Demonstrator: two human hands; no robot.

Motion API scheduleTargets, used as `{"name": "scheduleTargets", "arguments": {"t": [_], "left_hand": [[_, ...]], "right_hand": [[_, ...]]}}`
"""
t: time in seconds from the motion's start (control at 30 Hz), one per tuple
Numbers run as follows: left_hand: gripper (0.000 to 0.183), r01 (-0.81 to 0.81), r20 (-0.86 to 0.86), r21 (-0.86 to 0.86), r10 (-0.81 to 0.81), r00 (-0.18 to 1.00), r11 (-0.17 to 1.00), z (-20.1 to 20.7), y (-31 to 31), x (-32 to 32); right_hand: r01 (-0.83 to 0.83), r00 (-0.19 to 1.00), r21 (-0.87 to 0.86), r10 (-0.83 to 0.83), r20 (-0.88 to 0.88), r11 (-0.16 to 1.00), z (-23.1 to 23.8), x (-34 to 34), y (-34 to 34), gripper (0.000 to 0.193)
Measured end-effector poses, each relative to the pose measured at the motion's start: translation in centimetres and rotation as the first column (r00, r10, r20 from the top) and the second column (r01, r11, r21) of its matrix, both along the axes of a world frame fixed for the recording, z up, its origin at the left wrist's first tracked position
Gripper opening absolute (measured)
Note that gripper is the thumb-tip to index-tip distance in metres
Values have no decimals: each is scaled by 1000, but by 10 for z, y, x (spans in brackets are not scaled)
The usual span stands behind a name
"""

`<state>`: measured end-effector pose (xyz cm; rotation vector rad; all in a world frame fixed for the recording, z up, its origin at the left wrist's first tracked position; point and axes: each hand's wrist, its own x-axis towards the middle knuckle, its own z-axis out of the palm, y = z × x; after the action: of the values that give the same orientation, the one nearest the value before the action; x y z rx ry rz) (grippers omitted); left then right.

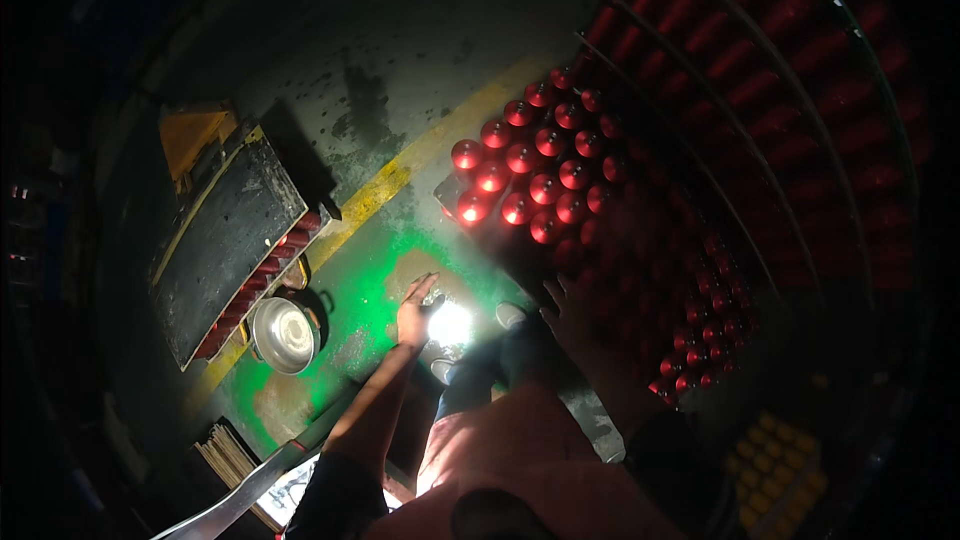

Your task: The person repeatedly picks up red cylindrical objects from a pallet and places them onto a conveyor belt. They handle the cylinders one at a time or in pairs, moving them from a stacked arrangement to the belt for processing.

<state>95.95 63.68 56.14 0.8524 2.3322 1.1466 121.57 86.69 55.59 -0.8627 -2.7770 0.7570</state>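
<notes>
My left hand (411,320) reaches over the floor with its fingers stretched out and apart. A glaring white spot (451,324) shows right beside its palm; whether this is a lamp or a shiny surface, I cannot make out. Dim in shadow, my right hand (568,312) is spread and appears empty. It is nearest to the large stack of red cylinders (545,187) with cone-shaped ends, standing in rows at the right. I cannot tell whether it touches them.
A metal pot (285,336) stands left, beside a dark slanted board (232,245) with red cylinders along its edge. A yellow line (385,183) crosses the green floor (352,295). Curved bars (720,105) cross red cylinders at upper right. Yellow round pieces (775,465) lie lower right.
</notes>
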Motion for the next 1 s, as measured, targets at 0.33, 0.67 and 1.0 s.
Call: {"name": "scheduleTargets", "arguments": {"t": [0.33, 0.67, 1.0], "left_hand": [[69, 34, -298, -260, -114, 948, 965, -133, 200, -68], [40, 11, -258, 17, -6, 966, 1000, -147, 210, -83], [47, -310, -155, 122, 326, 933, 943, -94, 54, -47]], "right_hand": [[-133, 976, 206, 164, -144, 969, -102, -187, 92, 80], [-132, 991, 109, 134, -12, 985, -153, -220, 108, 84], [-220, 967, 146, 235, -94, 964, -141, -214, 116, 69]]}}
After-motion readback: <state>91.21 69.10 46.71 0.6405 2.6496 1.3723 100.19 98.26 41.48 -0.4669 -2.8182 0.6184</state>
